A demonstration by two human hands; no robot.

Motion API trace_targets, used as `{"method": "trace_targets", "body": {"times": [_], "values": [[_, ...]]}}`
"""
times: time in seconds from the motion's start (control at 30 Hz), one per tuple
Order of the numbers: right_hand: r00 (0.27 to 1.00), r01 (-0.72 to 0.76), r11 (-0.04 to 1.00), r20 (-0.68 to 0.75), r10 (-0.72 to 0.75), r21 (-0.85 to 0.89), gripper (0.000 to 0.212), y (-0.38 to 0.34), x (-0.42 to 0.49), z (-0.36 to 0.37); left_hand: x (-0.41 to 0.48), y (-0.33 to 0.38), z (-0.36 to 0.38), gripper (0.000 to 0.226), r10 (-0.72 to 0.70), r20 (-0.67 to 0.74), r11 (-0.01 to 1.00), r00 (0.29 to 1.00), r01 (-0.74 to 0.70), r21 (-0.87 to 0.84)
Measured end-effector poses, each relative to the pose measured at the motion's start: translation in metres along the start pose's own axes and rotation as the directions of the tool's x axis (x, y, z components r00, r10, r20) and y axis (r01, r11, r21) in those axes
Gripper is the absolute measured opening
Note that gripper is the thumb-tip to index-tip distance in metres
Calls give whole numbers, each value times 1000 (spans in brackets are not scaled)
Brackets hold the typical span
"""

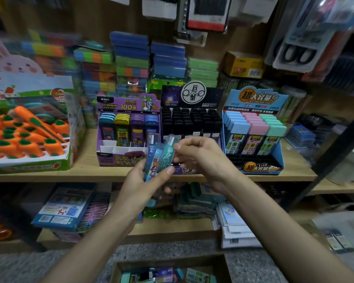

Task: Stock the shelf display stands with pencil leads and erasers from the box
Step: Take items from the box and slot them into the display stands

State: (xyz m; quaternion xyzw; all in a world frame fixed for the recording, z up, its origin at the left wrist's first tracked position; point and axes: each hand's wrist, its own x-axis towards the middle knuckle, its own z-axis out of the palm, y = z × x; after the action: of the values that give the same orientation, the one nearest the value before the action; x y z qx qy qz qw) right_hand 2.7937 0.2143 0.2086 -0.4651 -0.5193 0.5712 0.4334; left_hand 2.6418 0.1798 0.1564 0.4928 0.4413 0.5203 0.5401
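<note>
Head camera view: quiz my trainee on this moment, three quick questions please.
1. True or false: the left hand holds several lead cases.
2. Fill in: the stand between the purple stand and the blue stand is coloured ___.
3. Where is the box? A. on the floor. B. on the top shelf. C. on top of the purple stand.
Key: 1 true; 2 black; 3 A.
</note>
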Motion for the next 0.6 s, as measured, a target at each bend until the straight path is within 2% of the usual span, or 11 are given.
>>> {"method": "trace_targets", "body": {"times": [0.07, 0.17, 0.27, 0.33, 0.37, 0.43, 0.47, 0.6], "values": [[999, 5, 997, -37, -2, 80, 7, -2, 2, -6, 1, 2, 0, 50, -4, -15, 999, 1000, 4, -36], [1000, -19, 977, 0, 19, 215, 7, -1, 4, -13, 5, 7, -3, 45, 41, -73, 992, 996, -50, -119], [997, -52, 974, 75, 36, 221, 8, 6, 3, -15, 10, 13, -10, 34, 72, -174, 968, 982, -111, -224], [980, -108, 988, 177, 87, 112, 8, 8, 0, -17, 12, 16, -15, 31, 89, -214, 959, 973, -142, -244], [961, -126, 992, 247, 125, -8, 7, 8, -2, -18, 13, 17, -17, 30, 100, -227, 961, 969, -153, -230], [907, -69, 945, 375, 193, -319, 2, 4, -8, -19, 14, 18, -20, 29, 131, -232, 971, 964, -172, -164], [890, -21, 909, 406, 206, -416, 4, 0, -11, -17, 14, 18, -20, 29, 145, -217, 978, 965, -173, -119], [943, 165, 858, 334, 8, -487, 19, -12, -11, -9, 11, 15, -12, 29, 124, -127, 992, 984, -125, -4]]}}
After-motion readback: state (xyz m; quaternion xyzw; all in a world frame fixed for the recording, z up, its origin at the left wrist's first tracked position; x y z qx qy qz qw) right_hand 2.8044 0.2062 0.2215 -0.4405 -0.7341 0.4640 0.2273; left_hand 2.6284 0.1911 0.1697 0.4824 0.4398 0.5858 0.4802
